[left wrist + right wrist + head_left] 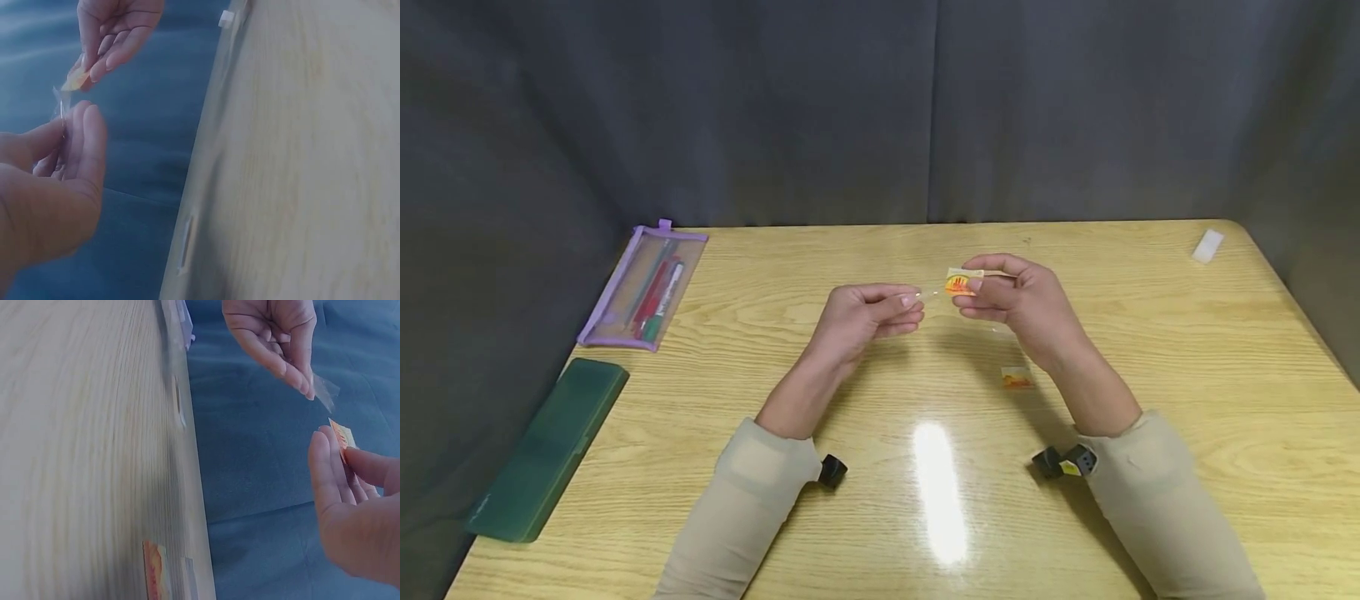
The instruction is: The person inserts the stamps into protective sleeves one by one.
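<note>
And here the left hand [865,319] pinches clear film [326,392], the right hand [1028,304] an orange card [958,282] by one end, apparently to leave their facing edges free.

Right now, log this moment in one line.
left grip: pinches clear plastic film | right grip: pinches small rectangular yellow-orange printed piece | similar piece: on light wood-grain table

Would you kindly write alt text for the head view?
A person's right hand pinches a small rectangular yellow-and-orange printed piece, the left hand clear plastic film, above a wooden table. A purple-edged transparent pouch of pens and a long green plastic case lie at left.
</note>
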### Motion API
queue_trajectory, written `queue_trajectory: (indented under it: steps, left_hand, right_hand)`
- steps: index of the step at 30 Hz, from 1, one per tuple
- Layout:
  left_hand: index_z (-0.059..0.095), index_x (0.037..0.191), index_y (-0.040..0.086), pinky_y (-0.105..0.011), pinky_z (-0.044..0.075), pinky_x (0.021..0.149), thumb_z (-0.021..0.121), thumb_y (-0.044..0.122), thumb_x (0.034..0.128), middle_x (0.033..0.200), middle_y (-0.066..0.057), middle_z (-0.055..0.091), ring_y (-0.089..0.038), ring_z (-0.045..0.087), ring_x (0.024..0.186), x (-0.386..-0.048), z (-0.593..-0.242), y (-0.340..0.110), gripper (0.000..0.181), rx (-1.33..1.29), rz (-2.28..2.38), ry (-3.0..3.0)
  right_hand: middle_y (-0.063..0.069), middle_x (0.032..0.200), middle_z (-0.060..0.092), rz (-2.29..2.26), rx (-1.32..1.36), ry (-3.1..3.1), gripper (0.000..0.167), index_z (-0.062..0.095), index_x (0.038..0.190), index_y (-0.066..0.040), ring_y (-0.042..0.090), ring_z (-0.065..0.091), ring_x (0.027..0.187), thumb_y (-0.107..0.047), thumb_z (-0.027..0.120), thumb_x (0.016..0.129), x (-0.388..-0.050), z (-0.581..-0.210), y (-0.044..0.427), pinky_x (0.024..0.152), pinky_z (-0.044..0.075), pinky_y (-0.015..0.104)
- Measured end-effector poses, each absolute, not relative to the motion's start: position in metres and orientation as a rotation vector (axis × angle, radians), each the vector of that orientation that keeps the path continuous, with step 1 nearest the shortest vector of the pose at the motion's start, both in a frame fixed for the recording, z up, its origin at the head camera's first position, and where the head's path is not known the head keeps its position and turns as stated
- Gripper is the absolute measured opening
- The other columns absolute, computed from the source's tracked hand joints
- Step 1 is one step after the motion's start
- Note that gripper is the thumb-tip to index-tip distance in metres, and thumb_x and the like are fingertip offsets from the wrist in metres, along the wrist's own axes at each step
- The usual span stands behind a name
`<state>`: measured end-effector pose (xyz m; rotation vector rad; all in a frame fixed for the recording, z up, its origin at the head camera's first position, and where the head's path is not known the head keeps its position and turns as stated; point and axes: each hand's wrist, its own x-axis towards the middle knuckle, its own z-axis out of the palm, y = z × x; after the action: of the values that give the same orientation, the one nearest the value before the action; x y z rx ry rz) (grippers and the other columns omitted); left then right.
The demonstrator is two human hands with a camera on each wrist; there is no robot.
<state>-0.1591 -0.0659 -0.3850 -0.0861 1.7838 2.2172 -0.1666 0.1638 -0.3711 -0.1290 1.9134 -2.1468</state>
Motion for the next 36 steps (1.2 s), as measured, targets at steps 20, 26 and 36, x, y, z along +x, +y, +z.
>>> queue_trajectory:
  steps: [20,26,36]
  left_hand:
    - [0.073,0.111,-0.009,-0.035,0.064,0.081,0.071,0.010,0.0953,0.086,-0.009,0.078,-0.016,0.077,0.078,-0.1547,-0.3805,-0.0634,0.025,-0.049,2.166,1.884]
    - [0.072,0.115,-0.008,-0.034,0.063,0.084,0.071,0.004,0.0939,0.097,-0.013,0.078,-0.015,0.077,0.082,-0.1535,-0.3769,-0.0635,0.024,-0.031,2.210,1.863]
    - [0.073,0.111,-0.010,-0.035,0.064,0.080,0.074,0.014,0.0942,0.087,-0.010,0.077,-0.017,0.077,0.077,-0.1536,-0.3785,-0.0627,0.029,-0.061,2.206,1.909]
  right_hand:
    - [0.001,0.091,0.073,-2.265,-0.069,1.882,0.015,0.068,0.108,-0.003,0.011,0.072,0.074,-0.009,0.071,0.095,-0.1634,-0.3654,0.1595,0.075,0.064,0.027]
    - [0.000,0.087,0.073,-2.233,-0.051,1.929,0.015,0.063,0.109,0.000,0.011,0.071,0.072,-0.007,0.069,0.096,-0.1639,-0.3654,0.1573,0.072,0.064,0.026]
    - [-0.003,0.083,0.074,-2.202,-0.044,1.967,0.013,0.064,0.107,0.000,0.010,0.071,0.069,-0.004,0.068,0.095,-0.1640,-0.3668,0.1567,0.070,0.064,0.026]
